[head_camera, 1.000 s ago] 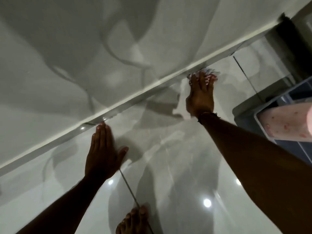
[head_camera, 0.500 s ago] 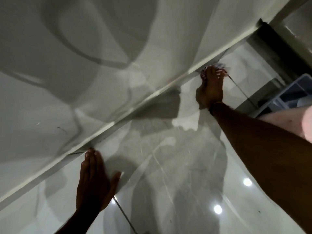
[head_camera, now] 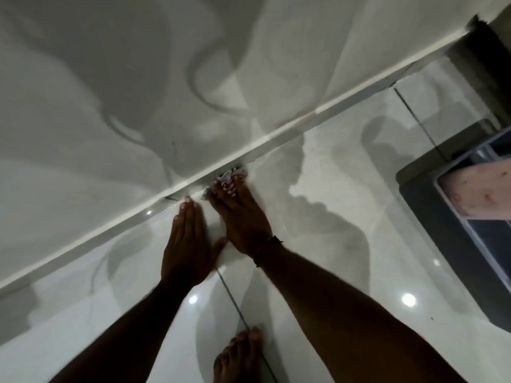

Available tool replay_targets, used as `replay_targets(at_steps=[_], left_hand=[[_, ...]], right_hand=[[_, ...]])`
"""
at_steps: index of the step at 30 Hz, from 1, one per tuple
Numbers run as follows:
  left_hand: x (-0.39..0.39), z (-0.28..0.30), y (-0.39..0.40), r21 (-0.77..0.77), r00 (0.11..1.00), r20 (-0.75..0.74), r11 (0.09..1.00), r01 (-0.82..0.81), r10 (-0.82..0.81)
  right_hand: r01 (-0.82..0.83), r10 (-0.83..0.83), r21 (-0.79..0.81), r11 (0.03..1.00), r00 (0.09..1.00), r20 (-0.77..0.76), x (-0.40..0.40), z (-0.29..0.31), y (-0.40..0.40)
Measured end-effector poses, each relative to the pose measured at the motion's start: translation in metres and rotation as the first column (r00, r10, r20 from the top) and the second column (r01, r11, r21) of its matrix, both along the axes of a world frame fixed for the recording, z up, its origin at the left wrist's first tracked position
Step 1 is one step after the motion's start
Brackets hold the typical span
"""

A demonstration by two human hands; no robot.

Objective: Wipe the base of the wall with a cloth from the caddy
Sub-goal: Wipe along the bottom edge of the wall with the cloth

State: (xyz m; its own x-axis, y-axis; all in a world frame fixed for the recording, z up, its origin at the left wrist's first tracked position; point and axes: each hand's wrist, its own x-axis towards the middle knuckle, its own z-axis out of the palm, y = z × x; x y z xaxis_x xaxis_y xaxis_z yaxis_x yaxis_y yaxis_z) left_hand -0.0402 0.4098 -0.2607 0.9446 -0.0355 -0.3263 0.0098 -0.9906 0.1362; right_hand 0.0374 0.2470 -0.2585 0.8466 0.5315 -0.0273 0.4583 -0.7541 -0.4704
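The base of the wall (head_camera: 276, 139) runs as a pale strip diagonally from lower left to upper right, where the white wall meets the glossy floor. My right hand (head_camera: 237, 214) presses a small crumpled pale cloth (head_camera: 233, 174) against that strip; only the cloth's edge shows past my fingertips. My left hand (head_camera: 188, 244) lies flat on the floor tile right beside it, fingers together, fingertips almost at the strip, holding nothing. The caddy (head_camera: 453, 217), a dark grey plastic box, stands on the floor at the right edge.
A bare foot (head_camera: 239, 355) rests on the tile at the bottom centre, by a grout line. A pink speckled shape (head_camera: 481, 189) crosses over the caddy. A dark doorway gap (head_camera: 486, 51) sits at the wall's far right end.
My right hand has slid the cloth along the wall base to the left, from near the far right end to right beside my left hand. The left hand stays planted on the floor.
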Motion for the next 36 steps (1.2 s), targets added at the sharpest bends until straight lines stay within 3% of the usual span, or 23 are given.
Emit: replay_targets(at_steps=[4,9,14,21,26,36], left_hand=[[-0.001,0.002,-0.002,-0.014,1.0,0.005,1.0,-0.002,0.002],[-0.002,0.006,-0.003,0.004,1.0,0.001,1.0,0.022,-0.022],[-0.003,0.0,-0.003,-0.003,1.0,0.019,1.0,0.01,-0.01],[-0.001,-0.008,-0.005,-0.014,0.999,0.025,0.999,-0.042,0.043],[-0.001,-0.013,-0.009,-0.033,0.994,0.032,0.995,-0.099,0.1],[-0.003,-0.022,-0.008,-0.015,0.989,0.034,0.989,-0.144,0.145]], right_hand=[[-0.08,0.079,-0.062,0.995,0.997,-0.023,-0.003,-0.001,0.003],[0.098,-0.103,-0.043,0.994,0.986,-0.133,-0.013,0.01,0.015],[-0.025,0.023,-0.027,0.999,0.996,-0.088,-0.008,0.008,0.008],[0.351,-0.353,0.112,0.93,0.936,-0.006,0.062,0.003,-0.098],[0.375,-0.366,-0.132,0.917,0.926,0.087,0.134,0.003,-0.199],[0.557,-0.538,-0.261,0.788,0.83,0.148,0.199,0.001,-0.272]])
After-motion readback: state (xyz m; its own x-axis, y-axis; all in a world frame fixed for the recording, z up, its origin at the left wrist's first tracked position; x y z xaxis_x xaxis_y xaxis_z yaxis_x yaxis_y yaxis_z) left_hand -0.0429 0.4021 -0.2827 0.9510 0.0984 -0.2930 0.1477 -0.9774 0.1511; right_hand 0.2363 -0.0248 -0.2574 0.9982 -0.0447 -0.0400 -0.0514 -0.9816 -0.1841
